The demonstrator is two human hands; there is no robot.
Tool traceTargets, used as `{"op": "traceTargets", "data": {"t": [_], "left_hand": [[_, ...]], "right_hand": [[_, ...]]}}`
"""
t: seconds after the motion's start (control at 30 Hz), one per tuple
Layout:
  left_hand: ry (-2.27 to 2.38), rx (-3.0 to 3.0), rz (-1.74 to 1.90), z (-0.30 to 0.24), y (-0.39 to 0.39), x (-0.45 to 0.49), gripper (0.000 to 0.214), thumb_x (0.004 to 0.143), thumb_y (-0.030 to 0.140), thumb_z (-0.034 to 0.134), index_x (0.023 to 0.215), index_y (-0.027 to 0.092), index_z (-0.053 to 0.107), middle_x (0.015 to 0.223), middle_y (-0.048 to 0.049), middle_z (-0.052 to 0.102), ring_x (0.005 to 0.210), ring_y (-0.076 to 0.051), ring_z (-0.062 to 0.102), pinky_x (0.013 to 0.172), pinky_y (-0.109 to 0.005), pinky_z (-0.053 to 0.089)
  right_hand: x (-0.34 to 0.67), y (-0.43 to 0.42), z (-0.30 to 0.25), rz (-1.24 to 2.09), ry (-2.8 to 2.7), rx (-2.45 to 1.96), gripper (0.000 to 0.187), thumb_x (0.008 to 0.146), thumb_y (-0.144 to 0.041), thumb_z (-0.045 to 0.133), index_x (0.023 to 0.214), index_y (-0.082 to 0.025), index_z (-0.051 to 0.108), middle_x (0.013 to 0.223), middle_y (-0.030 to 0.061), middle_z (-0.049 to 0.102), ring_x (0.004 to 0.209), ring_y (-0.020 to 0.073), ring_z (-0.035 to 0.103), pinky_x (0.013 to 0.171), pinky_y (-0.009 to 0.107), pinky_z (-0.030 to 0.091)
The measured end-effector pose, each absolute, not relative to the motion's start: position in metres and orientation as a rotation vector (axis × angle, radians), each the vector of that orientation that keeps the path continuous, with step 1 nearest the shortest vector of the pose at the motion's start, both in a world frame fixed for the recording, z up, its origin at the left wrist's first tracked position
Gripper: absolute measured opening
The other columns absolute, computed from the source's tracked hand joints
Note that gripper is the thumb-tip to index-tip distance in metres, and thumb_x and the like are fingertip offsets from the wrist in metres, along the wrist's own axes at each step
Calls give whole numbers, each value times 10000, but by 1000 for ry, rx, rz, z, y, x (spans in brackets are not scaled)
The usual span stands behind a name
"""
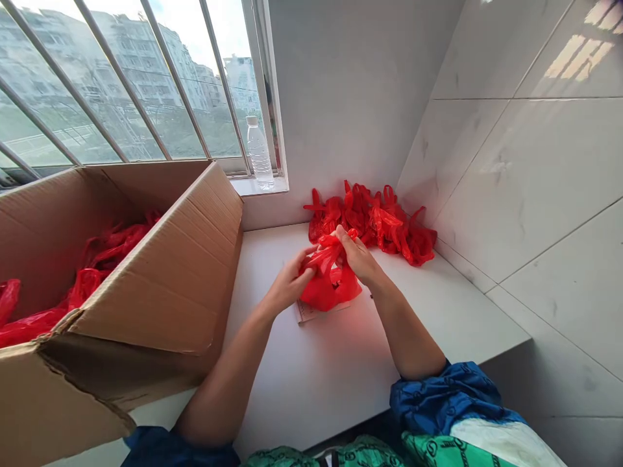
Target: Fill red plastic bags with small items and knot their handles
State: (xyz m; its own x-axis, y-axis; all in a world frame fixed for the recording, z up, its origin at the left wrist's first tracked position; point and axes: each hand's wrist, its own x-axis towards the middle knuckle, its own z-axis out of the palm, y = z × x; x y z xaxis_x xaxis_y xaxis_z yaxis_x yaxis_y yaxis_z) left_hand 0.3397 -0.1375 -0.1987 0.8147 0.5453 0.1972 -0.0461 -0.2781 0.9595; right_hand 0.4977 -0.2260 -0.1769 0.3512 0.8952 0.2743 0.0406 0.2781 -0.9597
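A red plastic bag [331,288] hangs between my two hands over the middle of the white table. My left hand [291,279] grips its top from the left, fingers closed on the thin plastic. From the right, my right hand [357,256] pinches the gathered handles near the top. Under the bag lies a flat, pale box or booklet [307,314], mostly covered by it. What the bag contains, if anything, I cannot make out. Just beyond my hands, several tied red bags [382,220] are heaped against the wall.
A large open cardboard box [165,272] with more red bags [92,272] inside stands at the left. A clear plastic bottle [259,154] is on the sill of the barred window. Tiled wall [549,194] borders the white table [467,311] on the right.
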Motion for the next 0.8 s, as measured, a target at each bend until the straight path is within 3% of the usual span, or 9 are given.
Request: {"op": "traceTargets", "data": {"t": [0.07, 0.13, 0.27, 0.4, 0.5, 0.63, 0.8], "left_hand": [[408, 1607, 503, -202, -131, 340, 303, 854, 372, 566, 1072, 178, 646, 890, -29, 697, 780, -184, 646, 679, -264, 482], [407, 1456, 450, -203, -129, 338, 262, 844, 402, 577, 977, 185, 641, 887, -28, 696, 771, -189, 645, 664, -269, 479], [335, 1438, 405, -196, -138, 335, 315, 799, 386, 711, 1018, 197, 585, 965, -50, 690, 863, -202, 654, 739, -286, 494], [374, 1379, 404, -192, -142, 335, 334, 780, 358, 728, 1013, 205, 544, 787, 3, 657, 710, -153, 626, 654, -245, 463], [418, 1233, 467, -195, -137, 337, 317, 790, 331, 684, 1065, 224, 567, 713, 42, 613, 639, -119, 588, 609, -216, 429], [401, 1237, 470, -198, -131, 338, 318, 828, 314, 633, 1126, 203, 621, 766, 4, 668, 703, -139, 616, 675, -240, 458], [425, 1100, 404, -199, -131, 342, 456, 874, 514, 580, 1160, 168, 665, 865, -79, 737, 695, -202, 660, 671, -318, 506]], "right_hand": [[502, -232, -173, 852, -1131, -1118, 507, 882, -686, 510, 786, -199, 609, 558, -50, 460, 500, 96, 429, 496, 233, 392], [504, -236, -170, 943, -1224, -1083, 439, 886, -626, 564, 829, -194, 621, 623, -43, 509, 546, 95, 467, 545, 234, 430], [505, -237, -168, 916, -1233, -1061, 349, 836, -533, 688, 939, -206, 625, 723, -37, 581, 616, 104, 540, 603, 243, 478], [509, -238, -168, 877, -1303, -1095, 327, 804, -497, 735, 867, -190, 645, 756, -12, 629, 667, 117, 580, 676, 273, 509], [514, -244, -166, 860, -1490, -1182, 302, 827, -485, 711, 886, -188, 701, 914, 38, 649, 826, 159, 621, 757, 316, 535], [511, -247, -169, 432, -1656, -1401, 174, 880, -370, 660, 866, -217, 740, 987, 36, 565, 900, 160, 591, 800, 311, 516], [496, -240, -176, -34, -1637, -1539, 129, 935, -263, 544, 1002, -203, 635, 1020, 50, 556, 839, 157, 569, 741, 283, 494]]}}
